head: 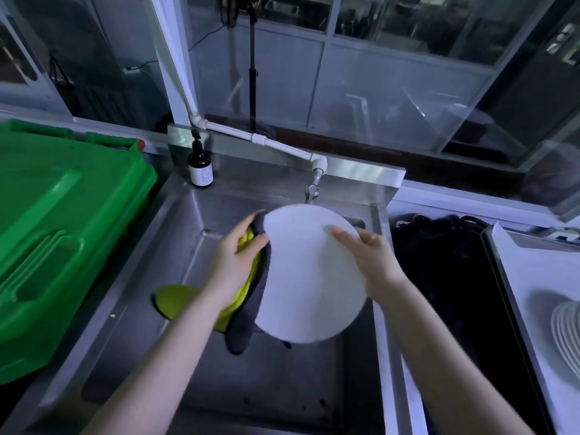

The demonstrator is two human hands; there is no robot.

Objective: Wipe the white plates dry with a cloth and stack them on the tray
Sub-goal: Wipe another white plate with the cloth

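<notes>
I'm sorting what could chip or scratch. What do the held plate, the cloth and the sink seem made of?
Plate: likely glazed ceramic, plain smooth white; melamine possible. Cloth: soft plush fabric, yellow and dark grey, hanging in limp folds. Sink: stainless steel, brushed grey with dull reflections.

One white plate (310, 271); one stack of plates (568, 334), number untellable; one cloth (248, 312); one tray (533, 271); one pump bottle (200, 166); one green bin (62, 230).

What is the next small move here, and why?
Probably sweep the cloth inward across the plate. The left hand pinches the cloth only at the plate's left edge, the right hand holds the right rim over the sink, so most of the face is not under cloth. Stacking on the tray can wait.
</notes>
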